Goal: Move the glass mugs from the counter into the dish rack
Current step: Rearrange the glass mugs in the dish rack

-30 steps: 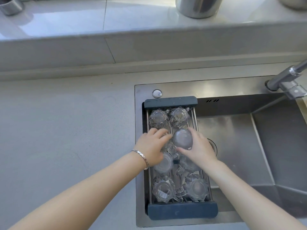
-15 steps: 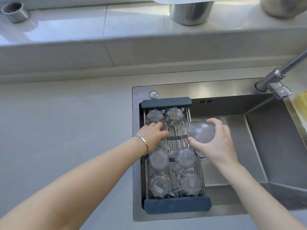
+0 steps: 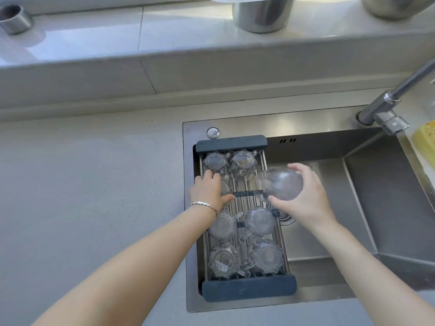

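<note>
Now right hand [image 3: 306, 198] has lifted its mug [image 3: 281, 184] (tilted) off dish rack [image 3: 249, 289].

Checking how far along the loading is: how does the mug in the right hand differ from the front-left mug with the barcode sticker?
The held mug is off the rack, tipped on its side over the sink in the right hand; the stickered mug sits upside down in the dish rack. The held mug looks smooth and rounded, the stickered mug faceted, with a barcode label. Both are clear glass.
</note>
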Demonstrator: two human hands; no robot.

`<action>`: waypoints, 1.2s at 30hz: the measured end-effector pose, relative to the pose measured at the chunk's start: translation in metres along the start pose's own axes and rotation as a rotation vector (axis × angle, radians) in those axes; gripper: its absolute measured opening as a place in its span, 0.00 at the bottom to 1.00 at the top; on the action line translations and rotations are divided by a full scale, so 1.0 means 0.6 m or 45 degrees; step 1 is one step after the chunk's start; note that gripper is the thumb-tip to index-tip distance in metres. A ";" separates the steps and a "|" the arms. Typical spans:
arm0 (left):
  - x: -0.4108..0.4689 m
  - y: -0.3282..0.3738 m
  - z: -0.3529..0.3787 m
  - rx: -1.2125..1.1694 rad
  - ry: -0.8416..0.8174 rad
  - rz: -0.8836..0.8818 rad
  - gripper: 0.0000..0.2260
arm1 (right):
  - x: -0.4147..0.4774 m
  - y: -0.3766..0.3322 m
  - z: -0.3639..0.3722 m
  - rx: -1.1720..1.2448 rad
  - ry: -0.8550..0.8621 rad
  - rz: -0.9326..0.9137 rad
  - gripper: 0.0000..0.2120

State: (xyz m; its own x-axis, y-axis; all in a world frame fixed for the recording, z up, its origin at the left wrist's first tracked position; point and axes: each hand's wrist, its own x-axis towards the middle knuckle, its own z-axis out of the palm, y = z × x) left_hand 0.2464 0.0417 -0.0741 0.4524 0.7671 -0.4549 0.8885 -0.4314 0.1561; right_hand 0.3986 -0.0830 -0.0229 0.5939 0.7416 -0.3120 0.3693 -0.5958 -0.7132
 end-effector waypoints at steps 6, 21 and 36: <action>0.000 -0.028 0.006 0.166 -0.041 0.187 0.33 | 0.055 -0.016 0.037 -0.477 -0.540 -0.490 0.30; 0.006 -0.036 0.014 0.178 -0.011 0.187 0.35 | 0.049 0.039 0.101 -0.278 -0.174 -0.219 0.28; -0.024 -0.022 0.015 0.003 0.074 0.128 0.32 | 0.021 0.040 0.108 0.096 -0.218 0.154 0.39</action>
State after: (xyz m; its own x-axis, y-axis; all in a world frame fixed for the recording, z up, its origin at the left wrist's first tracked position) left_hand 0.2275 0.0320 -0.0776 0.5428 0.7462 -0.3854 0.8384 -0.5086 0.1961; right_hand 0.3687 -0.0682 -0.0843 0.4980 0.7117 -0.4955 0.2447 -0.6635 -0.7070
